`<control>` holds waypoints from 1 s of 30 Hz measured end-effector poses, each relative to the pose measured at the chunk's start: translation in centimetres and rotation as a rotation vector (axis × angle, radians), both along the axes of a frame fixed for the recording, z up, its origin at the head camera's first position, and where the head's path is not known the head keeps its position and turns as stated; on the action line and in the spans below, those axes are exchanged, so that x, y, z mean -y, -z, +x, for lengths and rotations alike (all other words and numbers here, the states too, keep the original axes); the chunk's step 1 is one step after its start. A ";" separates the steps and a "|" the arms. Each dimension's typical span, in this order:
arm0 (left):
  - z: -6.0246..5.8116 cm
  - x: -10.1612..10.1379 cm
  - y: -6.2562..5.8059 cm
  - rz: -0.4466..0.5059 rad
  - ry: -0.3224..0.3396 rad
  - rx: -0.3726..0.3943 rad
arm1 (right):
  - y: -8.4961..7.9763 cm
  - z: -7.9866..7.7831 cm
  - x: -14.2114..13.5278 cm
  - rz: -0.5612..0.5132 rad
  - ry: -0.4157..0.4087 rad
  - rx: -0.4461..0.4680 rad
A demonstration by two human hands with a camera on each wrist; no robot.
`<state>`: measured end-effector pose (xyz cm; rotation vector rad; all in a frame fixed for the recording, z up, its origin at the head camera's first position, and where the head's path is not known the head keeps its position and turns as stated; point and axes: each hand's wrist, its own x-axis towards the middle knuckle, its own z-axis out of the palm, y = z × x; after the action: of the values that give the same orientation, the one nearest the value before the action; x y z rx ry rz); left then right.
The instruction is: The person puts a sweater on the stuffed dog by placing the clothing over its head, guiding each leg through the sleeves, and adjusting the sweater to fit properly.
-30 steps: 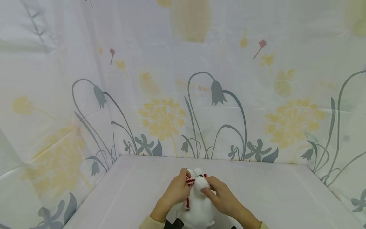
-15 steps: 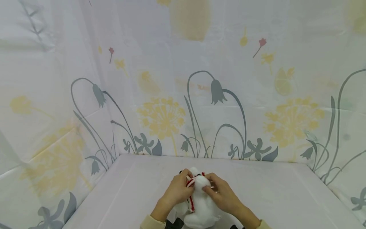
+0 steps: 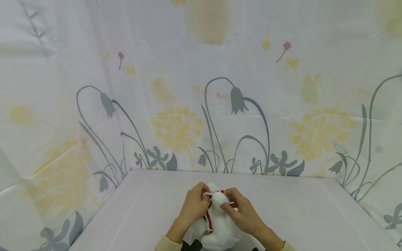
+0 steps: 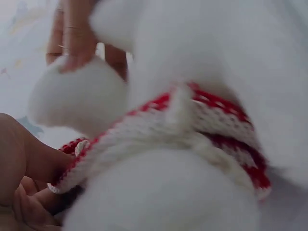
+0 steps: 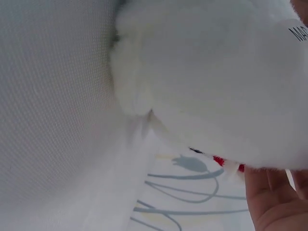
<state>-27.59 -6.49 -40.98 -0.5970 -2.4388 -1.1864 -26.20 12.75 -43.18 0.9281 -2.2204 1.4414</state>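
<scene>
A white plush toy [image 3: 220, 232] sits between both hands at the near side of the table. Around it runs a red-and-white knitted scarf [image 4: 159, 113], one end of which hangs down the toy's left side in the head view. My left hand [image 3: 192, 205] pinches a part of the scarf between thumb and fingers. On the other side, my right hand [image 3: 243, 211] grips a rounded white part of the toy, thumb toward me and fingers behind. The right wrist view shows the toy's fluffy body close up, with the right fingers [image 5: 269, 192] along its lower edge.
A pale cloth covers the table [image 3: 150, 195]. Behind it and at the sides hangs a white curtain [image 3: 176, 87] printed with grey and yellow flowers. Dark bands [image 3: 191, 245] show at the wrists near the beige sleeves.
The left fingers have shifted the scarf about, and a pale strand of it now stretches across toward the toy's head. The toy has turned slightly; the right hand keeps its hold.
</scene>
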 end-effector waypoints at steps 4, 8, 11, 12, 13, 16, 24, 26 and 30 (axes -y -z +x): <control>0.2 0.3 -0.8 0.085 0.042 0.153 | 0.0 -0.1 0.1 -0.007 0.031 -0.027; 0.3 0.4 -1.2 0.106 0.097 0.237 | 0.0 0.0 0.2 0.007 0.039 -0.039; 0.4 0.5 -1.3 0.161 0.168 0.316 | 0.1 0.0 0.2 0.001 0.038 -0.057; 0.4 0.6 -1.4 0.174 0.187 0.338 | 0.1 0.1 0.3 -0.001 0.040 -0.065; 0.4 0.7 -1.4 0.183 0.205 0.359 | 0.1 0.1 0.3 -0.003 0.041 -0.076; 0.4 0.9 -1.4 0.130 0.214 0.350 | 0.0 0.1 0.4 -0.015 0.045 -0.107; 0.3 0.5 -0.9 -0.031 0.054 0.103 | -0.5 -0.3 -0.5 0.004 0.093 -0.194; 0.3 0.5 -0.9 0.004 0.055 0.083 | -0.9 -0.3 -0.9 0.010 0.081 -0.164; 0.5 0.3 -1.0 0.102 0.086 0.092 | -1.4 -0.4 -1.7 0.062 -0.022 -0.096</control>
<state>-27.10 -6.76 -39.93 -0.6365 -2.4318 -1.3924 -26.58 14.49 -41.76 1.0230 -2.2018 1.3153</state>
